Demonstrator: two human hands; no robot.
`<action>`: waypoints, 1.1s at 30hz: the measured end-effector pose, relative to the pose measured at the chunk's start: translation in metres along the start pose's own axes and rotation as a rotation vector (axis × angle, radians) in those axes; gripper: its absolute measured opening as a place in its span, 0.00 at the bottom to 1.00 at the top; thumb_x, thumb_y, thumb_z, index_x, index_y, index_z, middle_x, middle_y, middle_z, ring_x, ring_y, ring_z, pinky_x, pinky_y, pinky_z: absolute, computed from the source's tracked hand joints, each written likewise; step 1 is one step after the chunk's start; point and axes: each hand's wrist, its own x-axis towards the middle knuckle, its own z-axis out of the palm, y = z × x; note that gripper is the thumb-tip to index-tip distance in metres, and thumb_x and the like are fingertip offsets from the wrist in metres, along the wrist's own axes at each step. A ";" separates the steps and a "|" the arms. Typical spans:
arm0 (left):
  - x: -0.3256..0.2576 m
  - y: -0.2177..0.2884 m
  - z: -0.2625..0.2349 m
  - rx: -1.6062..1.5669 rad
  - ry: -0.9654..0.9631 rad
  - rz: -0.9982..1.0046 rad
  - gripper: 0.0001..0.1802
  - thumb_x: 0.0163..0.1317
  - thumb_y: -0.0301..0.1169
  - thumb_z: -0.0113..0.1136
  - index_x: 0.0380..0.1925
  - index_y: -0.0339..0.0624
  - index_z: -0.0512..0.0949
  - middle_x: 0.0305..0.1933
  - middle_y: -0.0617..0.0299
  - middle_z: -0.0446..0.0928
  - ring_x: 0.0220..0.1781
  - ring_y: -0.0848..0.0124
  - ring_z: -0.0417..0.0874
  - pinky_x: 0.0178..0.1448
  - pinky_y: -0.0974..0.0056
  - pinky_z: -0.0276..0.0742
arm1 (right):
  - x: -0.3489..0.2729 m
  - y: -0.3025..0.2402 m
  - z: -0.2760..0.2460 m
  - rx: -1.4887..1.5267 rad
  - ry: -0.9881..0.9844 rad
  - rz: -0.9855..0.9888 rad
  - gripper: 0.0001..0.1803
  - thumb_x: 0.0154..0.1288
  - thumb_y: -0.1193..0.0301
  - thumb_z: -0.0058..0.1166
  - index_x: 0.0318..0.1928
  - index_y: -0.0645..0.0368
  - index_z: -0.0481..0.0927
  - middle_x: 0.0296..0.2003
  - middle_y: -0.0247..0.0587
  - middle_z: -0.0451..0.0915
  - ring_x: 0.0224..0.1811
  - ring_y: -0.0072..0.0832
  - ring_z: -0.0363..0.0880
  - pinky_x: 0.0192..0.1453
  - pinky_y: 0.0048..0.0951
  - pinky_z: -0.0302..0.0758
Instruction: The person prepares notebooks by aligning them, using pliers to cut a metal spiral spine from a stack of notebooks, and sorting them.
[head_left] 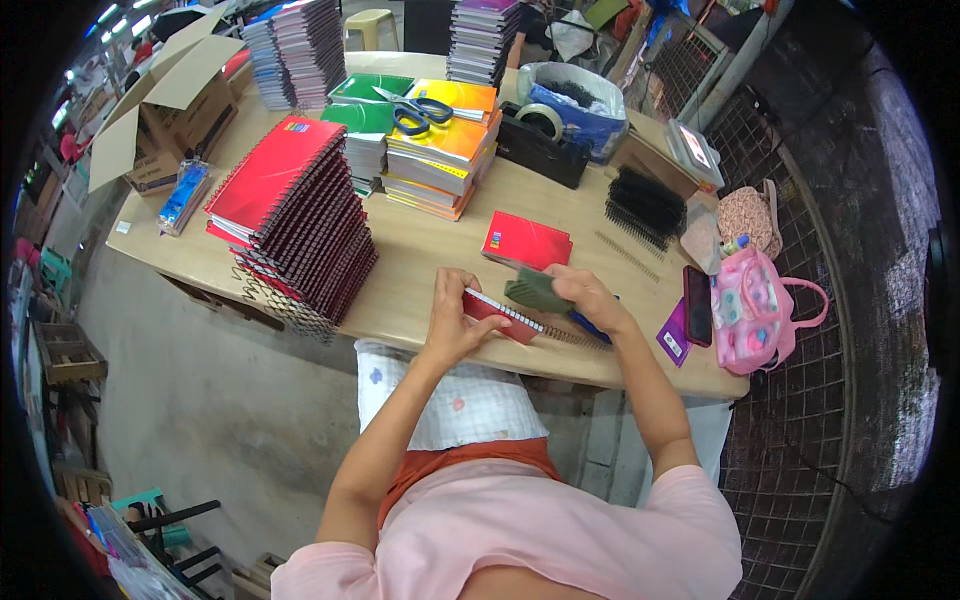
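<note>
Pinching a red notebook (pixel 521 331) near the desk's (pixel 415 245) front edge, left hand (pixel 453 318); clutching a green pad (pixel 533 290), right hand (pixel 592 297)!

- Slants the left forearm (pixel 385 440) up and rightward, ending near-left of the flat red notebook (pixel 527 241).
- Holds the left hand (pixel 452 325) in a pinching grip near-left of that notebook, thumb stretched rightward and the other fingers bent on the far side.
- Slants the right forearm (pixel 652 390) up and leftward, on the near-right side of the notebook.
- Holds the right hand (pixel 594 299) tightly curled just beside the notebook's near-right corner, back of the hand turned mostly upward.
- Bends both elbows slightly; holds both hands apart, nearer the body than the notebook.
</note>
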 end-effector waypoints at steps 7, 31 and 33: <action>0.000 0.003 -0.001 -0.062 -0.021 -0.040 0.38 0.38 0.41 0.84 0.41 0.37 0.68 0.41 0.52 0.66 0.43 0.55 0.70 0.47 0.56 0.70 | 0.003 0.004 0.010 -0.257 0.018 0.039 0.26 0.70 0.52 0.56 0.40 0.66 0.87 0.38 0.54 0.82 0.44 0.40 0.80 0.51 0.35 0.74; 0.002 -0.032 -0.024 -0.879 -0.069 -0.448 0.32 0.53 0.14 0.69 0.57 0.42 0.67 0.40 0.59 0.80 0.41 0.74 0.82 0.48 0.69 0.81 | 0.019 -0.004 0.029 -0.475 0.019 -0.037 0.24 0.70 0.55 0.59 0.34 0.69 0.82 0.31 0.39 0.78 0.37 0.26 0.77 0.44 0.32 0.74; 0.005 -0.030 -0.025 -0.883 -0.072 -0.463 0.34 0.53 0.14 0.70 0.57 0.42 0.66 0.39 0.58 0.81 0.41 0.73 0.83 0.47 0.68 0.82 | 0.020 0.000 0.025 -0.466 0.043 0.042 0.25 0.70 0.54 0.59 0.37 0.70 0.83 0.32 0.42 0.79 0.38 0.27 0.78 0.44 0.32 0.74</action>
